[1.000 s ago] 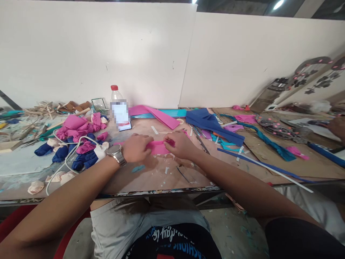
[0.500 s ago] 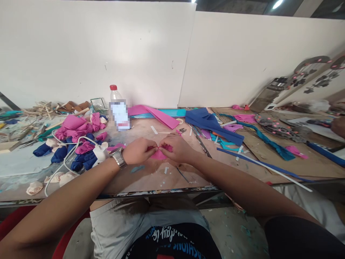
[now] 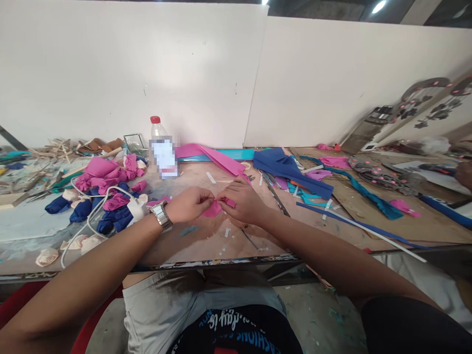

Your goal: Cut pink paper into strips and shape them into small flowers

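Between my hands, just above the table, is a small piece of pink crepe paper (image 3: pixel 213 210). My left hand (image 3: pixel 189 204), with a metal watch (image 3: pixel 161 215) on the wrist, pinches its edge between thumb and forefinger. Opposite it, the thumb and fingers of my right hand (image 3: pixel 240 201) grip the same piece, and the fingertips of both hands almost meet. Part of the paper is hidden behind the fingers. Beyond my right hand lies a longer pink crepe paper strip (image 3: pixel 217 158), with pliers-like handles (image 3: pixel 250 177) partly showing near its end.
Left of my hands are pink and blue paper flowers (image 3: pixel 105 172), a white charger with its cable (image 3: pixel 137 208) and a red-capped bottle (image 3: pixel 157 129). Blue crepe paper (image 3: pixel 291 167) and a white stick (image 3: pixel 379 233) lie to the right. A white partition (image 3: pixel 129 69) stands behind.
My hands have barely moved; the fingers have shifted slightly and the pink paper between them has changed shape a little. My right hand's fingers sit a bit higher.
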A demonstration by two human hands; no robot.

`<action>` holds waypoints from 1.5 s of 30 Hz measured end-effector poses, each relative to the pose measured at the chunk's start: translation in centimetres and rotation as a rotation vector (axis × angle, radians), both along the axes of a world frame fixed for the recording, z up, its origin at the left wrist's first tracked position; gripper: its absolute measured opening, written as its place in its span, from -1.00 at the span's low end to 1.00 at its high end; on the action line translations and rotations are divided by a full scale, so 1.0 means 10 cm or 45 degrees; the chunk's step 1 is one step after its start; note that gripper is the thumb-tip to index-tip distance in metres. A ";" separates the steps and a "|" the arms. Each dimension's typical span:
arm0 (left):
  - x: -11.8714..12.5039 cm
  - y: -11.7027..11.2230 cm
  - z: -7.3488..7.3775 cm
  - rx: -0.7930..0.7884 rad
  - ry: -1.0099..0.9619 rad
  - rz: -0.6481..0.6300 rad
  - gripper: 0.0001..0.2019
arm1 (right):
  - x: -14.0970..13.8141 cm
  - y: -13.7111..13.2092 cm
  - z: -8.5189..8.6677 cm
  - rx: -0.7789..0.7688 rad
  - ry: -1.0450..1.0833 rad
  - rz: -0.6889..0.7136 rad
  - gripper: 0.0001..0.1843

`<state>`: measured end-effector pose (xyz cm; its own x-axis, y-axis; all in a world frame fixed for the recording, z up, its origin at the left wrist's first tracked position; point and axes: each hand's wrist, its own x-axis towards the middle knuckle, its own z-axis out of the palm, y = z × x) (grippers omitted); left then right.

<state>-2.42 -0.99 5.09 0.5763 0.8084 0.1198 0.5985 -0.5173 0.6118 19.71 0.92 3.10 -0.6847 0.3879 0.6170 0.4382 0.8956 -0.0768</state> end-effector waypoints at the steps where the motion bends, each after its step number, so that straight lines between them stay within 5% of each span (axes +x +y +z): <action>1: 0.00 0.00 0.00 -0.017 -0.009 0.001 -0.75 | 0.00 0.00 0.00 0.020 -0.005 0.006 -0.91; 8: -0.01 0.03 -0.01 -0.060 -0.040 0.014 -0.66 | 0.01 -0.01 0.01 0.122 -0.018 0.015 -0.85; 20: 0.02 -0.01 -0.03 0.122 -0.068 0.065 -0.71 | 0.00 -0.02 0.01 -0.065 -0.011 -0.082 -0.88; 31: 0.08 -0.10 0.00 0.419 0.115 0.162 -0.75 | -0.01 -0.04 0.03 -0.136 0.072 -0.106 -0.91; 45: 0.06 -0.04 -0.04 0.595 0.399 0.078 -0.74 | -0.01 -0.03 0.03 -0.254 0.062 -0.114 -0.95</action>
